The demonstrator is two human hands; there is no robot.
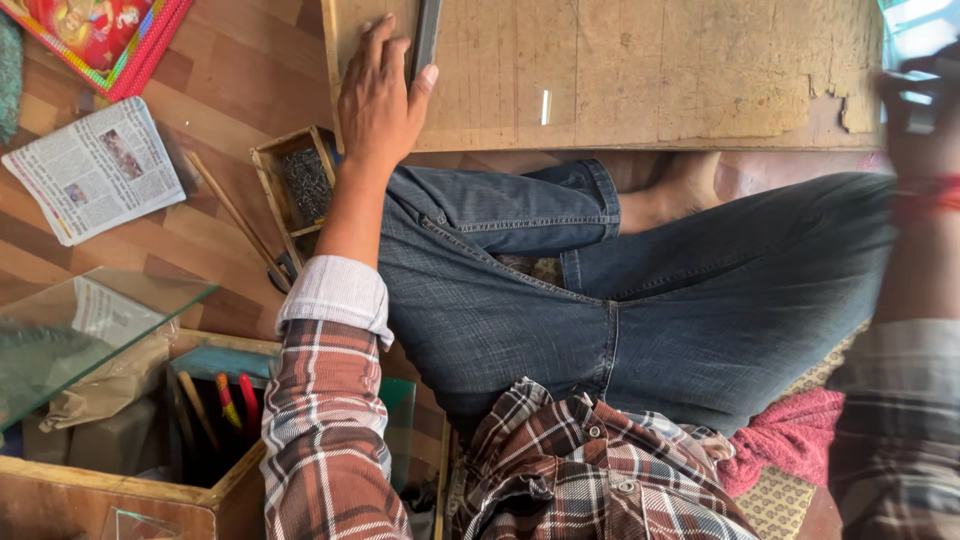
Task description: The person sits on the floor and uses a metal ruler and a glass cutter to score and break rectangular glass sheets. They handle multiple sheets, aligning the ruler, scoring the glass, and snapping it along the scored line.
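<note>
Newspaper (95, 170) is lying at the frame's left on wooden flooring (230, 80). Left hand (378, 95), fingers spread, is pressing a dark metal strip (426, 38) against the worn board (650, 70). Right hand (920, 100), blurred at far right, is showing no readable grip.

Left hand (378, 95) flat, fingers spread; right hand (915, 100) blurred.

Red-brown plaid shirt (330, 440), cuffs rolled showing pale striped lining; blue jeans (640, 300), bare foot (680, 190); red thread band (925, 195) on right wrist.
</note>
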